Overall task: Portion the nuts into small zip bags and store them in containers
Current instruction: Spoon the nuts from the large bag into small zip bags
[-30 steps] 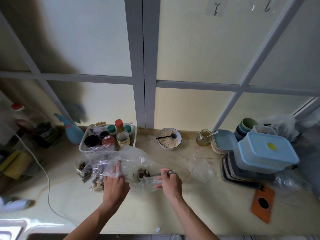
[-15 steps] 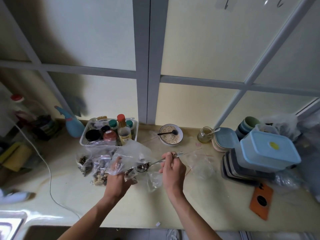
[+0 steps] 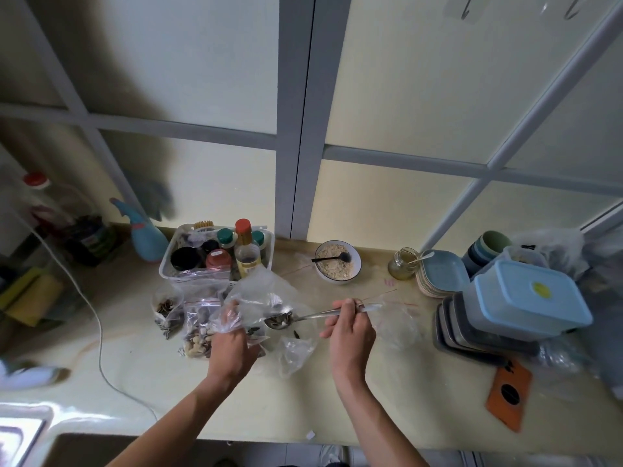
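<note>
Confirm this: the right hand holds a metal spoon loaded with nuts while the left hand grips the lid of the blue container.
One detail is wrong. In the head view, the left hand grips a clear plastic bag, not the lid of the blue container, which sits untouched on the stack at the right. The right hand does hold a metal spoon loaded with nuts.

text: none legible | labels: blurred on bottles [image 3: 247, 256] | numbers: none

Container lid [image 3: 536, 291]: pale blue, yellow spot. Spoon [image 3: 303, 319]: silver. Card [image 3: 509, 394]: orange. Counter [image 3: 387, 399]: cream. Spray bottle [image 3: 146, 237]: teal.
</note>
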Tool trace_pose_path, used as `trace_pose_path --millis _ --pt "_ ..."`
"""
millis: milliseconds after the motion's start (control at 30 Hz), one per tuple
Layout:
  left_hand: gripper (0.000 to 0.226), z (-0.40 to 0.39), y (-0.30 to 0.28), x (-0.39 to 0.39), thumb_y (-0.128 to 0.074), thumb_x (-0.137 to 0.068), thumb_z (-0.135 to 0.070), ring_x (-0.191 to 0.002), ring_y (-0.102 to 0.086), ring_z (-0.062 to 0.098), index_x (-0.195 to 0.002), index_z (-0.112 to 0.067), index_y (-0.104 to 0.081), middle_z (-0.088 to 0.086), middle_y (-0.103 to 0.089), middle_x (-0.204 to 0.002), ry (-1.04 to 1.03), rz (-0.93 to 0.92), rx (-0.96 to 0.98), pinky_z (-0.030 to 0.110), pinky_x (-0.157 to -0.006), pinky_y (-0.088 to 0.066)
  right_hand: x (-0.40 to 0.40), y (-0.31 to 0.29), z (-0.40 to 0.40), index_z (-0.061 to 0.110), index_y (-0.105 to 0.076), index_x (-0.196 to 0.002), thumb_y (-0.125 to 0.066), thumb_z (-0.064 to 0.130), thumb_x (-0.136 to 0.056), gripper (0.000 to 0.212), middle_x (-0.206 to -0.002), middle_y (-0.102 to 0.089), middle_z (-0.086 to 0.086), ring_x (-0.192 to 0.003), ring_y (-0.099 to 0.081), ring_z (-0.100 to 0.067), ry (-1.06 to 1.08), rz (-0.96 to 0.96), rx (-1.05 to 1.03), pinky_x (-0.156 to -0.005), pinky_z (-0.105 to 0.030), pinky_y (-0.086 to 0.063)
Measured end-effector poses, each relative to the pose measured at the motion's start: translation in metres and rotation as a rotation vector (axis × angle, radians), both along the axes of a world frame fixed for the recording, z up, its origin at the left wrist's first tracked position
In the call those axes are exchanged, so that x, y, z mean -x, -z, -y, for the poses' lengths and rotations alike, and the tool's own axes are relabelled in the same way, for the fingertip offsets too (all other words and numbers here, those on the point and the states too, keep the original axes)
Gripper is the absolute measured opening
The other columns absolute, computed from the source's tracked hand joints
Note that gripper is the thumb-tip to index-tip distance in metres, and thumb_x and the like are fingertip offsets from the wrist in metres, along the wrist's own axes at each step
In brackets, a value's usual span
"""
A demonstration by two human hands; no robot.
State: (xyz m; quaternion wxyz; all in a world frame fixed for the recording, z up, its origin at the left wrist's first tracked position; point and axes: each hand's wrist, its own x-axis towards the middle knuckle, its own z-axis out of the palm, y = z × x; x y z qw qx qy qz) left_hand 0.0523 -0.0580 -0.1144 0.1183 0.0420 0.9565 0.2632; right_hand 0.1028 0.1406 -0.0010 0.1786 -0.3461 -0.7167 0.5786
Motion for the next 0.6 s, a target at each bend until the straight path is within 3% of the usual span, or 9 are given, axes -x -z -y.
trace_pose_path --millis 67,133,200,267,400,533,600 --pt "0.069 -0.003 0.005 0.001 -0.087 -0.058 -0.021 -0.095 -0.062 0.045 -0.118 0.005 -0.062 0.03 -0.062 -0.121 0.03 0.014 0.017 0.043 -0.082 -0.054 0.0 -0.003 0.007 0.015 -0.067 -0.083 -0.04 0.024 -0.106 0.037 -0.061 -0.066 -0.005 -0.05 -0.065 -0.018 -0.1 0.013 -0.005 -0.053 -0.018 -0.048" --pt "0.052 -0.004 0.005 0.001 -0.087 -0.056 -0.021 -0.088 -0.066 0.043 -0.103 -0.005 -0.071 0.022 -0.07 -0.105 0.063 -0.003 0.009 0.041 -0.076 -0.055 0.0 -0.003 0.014 0.017 -0.069 -0.089 -0.043 0.025 -0.106 0.032 -0.067 -0.068 -0.002 -0.053 -0.067 -0.015 -0.285 0.048 -0.035 -0.055 -0.018 -0.05" --pt "0.035 -0.002 0.002 0.002 -0.081 -0.056 -0.034 -0.082 -0.067 0.033 -0.086 -0.022 -0.07 0.006 -0.072 -0.091 0.059 0.011 -0.046 0.037 -0.072 -0.054 -0.002 0.0 0.019 0.021 -0.072 -0.099 -0.048 0.027 -0.105 0.026 -0.078 -0.07 0.004 -0.057 -0.069 -0.01 -0.542 0.087 -0.124 -0.06 -0.021 -0.054" --pt "0.029 0.004 0.007 0.005 -0.07 -0.059 -0.046 -0.077 -0.068 0.026 -0.078 -0.025 -0.073 -0.001 -0.073 -0.08 0.02 0.023 -0.072 0.034 -0.068 -0.052 -0.005 0.004 0.022 0.027 -0.075 -0.107 -0.053 0.022 -0.101 0.022 -0.088 -0.07 0.011 -0.064 -0.071 -0.007 -0.777 0.088 -0.205 -0.065 -0.019 -0.054" --pt "0.044 0.015 0.023 0.012 -0.063 -0.064 -0.052 -0.088 -0.068 0.038 -0.084 -0.015 -0.075 0.017 -0.074 -0.095 0.01 0.042 -0.073 0.038 -0.074 -0.054 -0.012 0.009 0.024 0.028 -0.075 -0.117 -0.059 0.018 -0.097 0.028 -0.103 -0.067 0.005 -0.086 -0.069 -0.014 -1.06 0.124 -0.406 -0.08 -0.02 -0.05" --pt "0.036 0.024 0.029 0.016 -0.064 -0.066 -0.05 -0.107 -0.064 0.035 -0.087 -0.024 -0.075 0.007 -0.074 -0.105 0.044 0.023 -0.099 0.042 -0.089 -0.051 -0.019 0.013 0.026 0.032 -0.073 -0.122 -0.059 0.022 -0.097 0.03 -0.106 -0.067 0.006 -0.089 -0.064 -0.01 -1.043 -0.013 -0.573 -0.08 -0.018 -0.048" --pt "0.034 0.024 0.019 0.012 -0.067 -0.069 -0.044 -0.116 -0.06 0.037 -0.094 -0.023 -0.076 0.011 -0.072 -0.115 0.068 -0.009 -0.121 0.046 -0.096 -0.05 -0.024 0.015 0.028 0.036 -0.071 -0.124 -0.058 0.024 -0.098 0.031 -0.109 -0.064 0.009 -0.091 -0.062 -0.008 -1.038 -0.077 -0.664 -0.079 -0.019 -0.049"
